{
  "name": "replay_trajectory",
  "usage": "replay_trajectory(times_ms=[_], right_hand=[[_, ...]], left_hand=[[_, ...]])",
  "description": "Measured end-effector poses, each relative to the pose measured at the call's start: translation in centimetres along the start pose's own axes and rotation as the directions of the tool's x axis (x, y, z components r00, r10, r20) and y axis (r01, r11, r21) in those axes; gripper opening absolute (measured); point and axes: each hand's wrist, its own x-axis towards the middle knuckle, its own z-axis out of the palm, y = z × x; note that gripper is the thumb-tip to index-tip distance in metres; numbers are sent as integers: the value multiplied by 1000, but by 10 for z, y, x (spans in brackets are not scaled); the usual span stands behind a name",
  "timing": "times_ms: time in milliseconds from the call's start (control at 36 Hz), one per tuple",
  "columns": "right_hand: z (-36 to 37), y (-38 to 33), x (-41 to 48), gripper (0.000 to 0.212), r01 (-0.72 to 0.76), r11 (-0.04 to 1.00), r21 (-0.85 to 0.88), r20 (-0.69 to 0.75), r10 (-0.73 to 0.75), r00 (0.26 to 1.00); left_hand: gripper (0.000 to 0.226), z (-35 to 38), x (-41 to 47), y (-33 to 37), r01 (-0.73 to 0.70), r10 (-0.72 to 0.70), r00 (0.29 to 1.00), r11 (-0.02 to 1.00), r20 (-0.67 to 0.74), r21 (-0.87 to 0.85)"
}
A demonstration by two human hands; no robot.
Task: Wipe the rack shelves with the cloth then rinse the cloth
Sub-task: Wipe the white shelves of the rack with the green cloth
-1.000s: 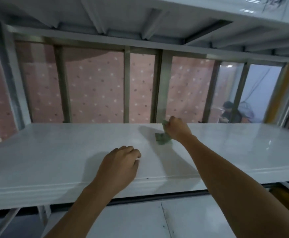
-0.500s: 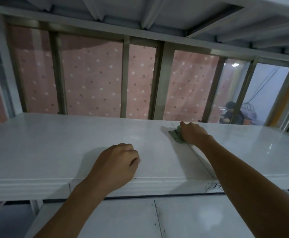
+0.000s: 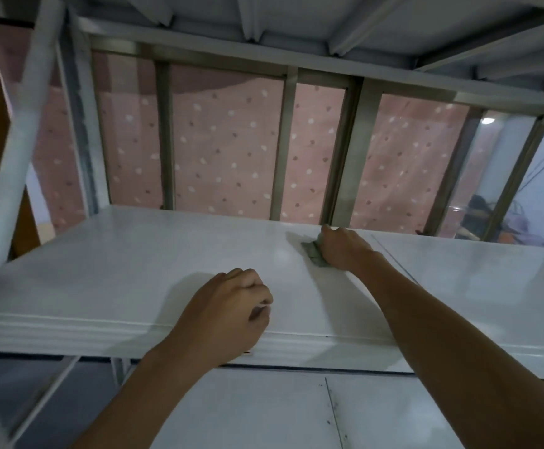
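Head view: right hand (image 3: 345, 247) grips cloth (image 3: 312, 251); left hand (image 3: 228, 312) fisted on shelf (image 3: 102, 270).

No legible text, labels, brands, numbers or signs are showing anywhere in view. The white shelf (image 3: 109, 280) is bearing only thin seam lines and small dark specks, none of them forming characters. The pink curtain (image 3: 225, 147) behind is carrying a dot pattern, not lettering.
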Motion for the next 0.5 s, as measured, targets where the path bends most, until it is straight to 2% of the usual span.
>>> replay_trajectory(times_ms=[167, 389, 500], right_hand=[[-7, -101, 20, 37, 45, 988, 146, -3, -45, 999], [-21, -240, 41, 37, 126, 977, 170, -8, -126, 992], [-27, -291, 46, 35, 124, 973, 197, -9, -125, 992]], left_hand=[[22, -33, -24, -46, 47, -46, 999, 997, -23, 54], [27, -78, -61, -114, 95, -88, 994, 988, -59, 126], [22, -99, -79, -138, 141, -129, 988, 977, -84, 159]])
